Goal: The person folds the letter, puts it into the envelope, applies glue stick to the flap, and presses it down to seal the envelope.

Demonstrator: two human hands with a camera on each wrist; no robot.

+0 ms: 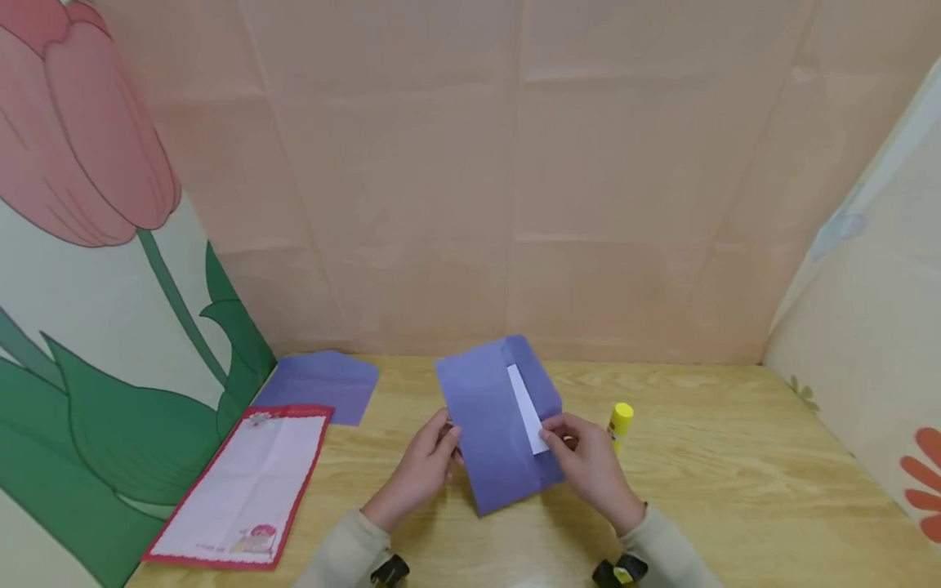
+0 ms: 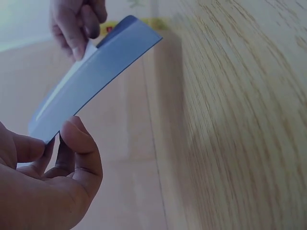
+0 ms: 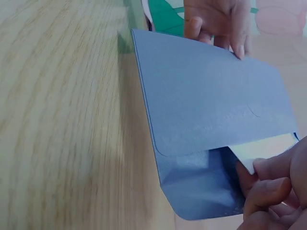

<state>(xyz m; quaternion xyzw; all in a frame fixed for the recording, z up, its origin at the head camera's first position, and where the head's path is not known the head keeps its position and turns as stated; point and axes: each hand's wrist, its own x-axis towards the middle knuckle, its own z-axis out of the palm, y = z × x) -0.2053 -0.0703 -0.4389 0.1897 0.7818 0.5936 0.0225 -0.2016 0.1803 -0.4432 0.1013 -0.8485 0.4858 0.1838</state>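
Note:
A blue-purple envelope (image 1: 485, 425) is held up over the table, tilted, its flap (image 1: 531, 367) turned out to the right. My left hand (image 1: 422, 461) pinches the envelope's left edge between thumb and fingers. At the opening, my right hand (image 1: 584, 457) pinches a white folded paper (image 1: 525, 412) by its lower end. In the right wrist view most of the paper (image 3: 261, 151) is inside the envelope (image 3: 216, 96), with a strip showing at the mouth. The left wrist view shows the envelope (image 2: 100, 72) nearly edge-on, slightly bowed.
A yellow glue stick (image 1: 621, 420) stands just beyond my right hand. On the left lie a red-bordered sheet of letter paper (image 1: 243, 482) and a second blue-purple envelope (image 1: 323, 384). A paper-covered wall (image 1: 507, 204) rises behind the wooden table (image 1: 735, 474).

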